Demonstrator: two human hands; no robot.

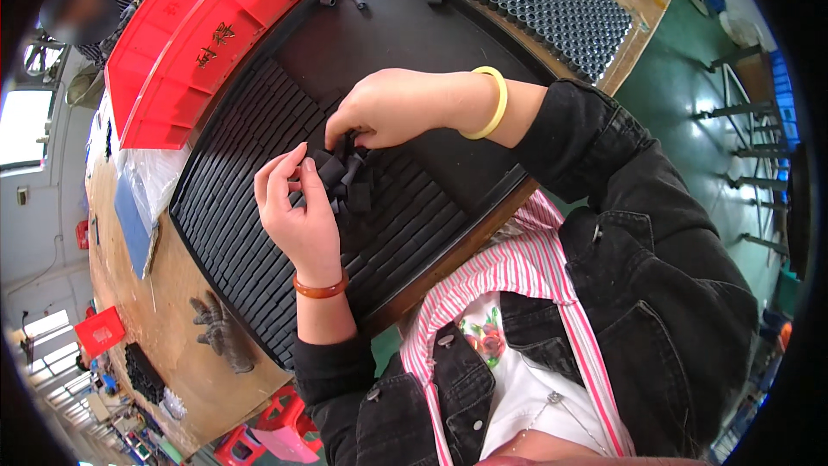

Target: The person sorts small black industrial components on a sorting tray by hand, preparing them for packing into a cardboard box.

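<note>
A loose heap of short black tubes (349,181) lies on rows of similar tubes in a large black tray (414,34). My left hand (297,216), with a brown bangle at its wrist, curls around the heap's left side, its fingers closed on some of the black tubes. From the far right my right hand (392,112), wearing a pale yellow bangle, reaches over the heap. Its fingers are bent down and pinched together at the upper tubes; what lies between the fingertips is mostly hidden.
Red plastic bins (207,34) stand beyond the tray's left edge. A panel of many round metallic pieces (535,4) lies at the far right. Several loose tubes (360,2) rest at the tray's far end. A grey glove (220,332) lies on the wooden table (185,293). Another person sits at far left.
</note>
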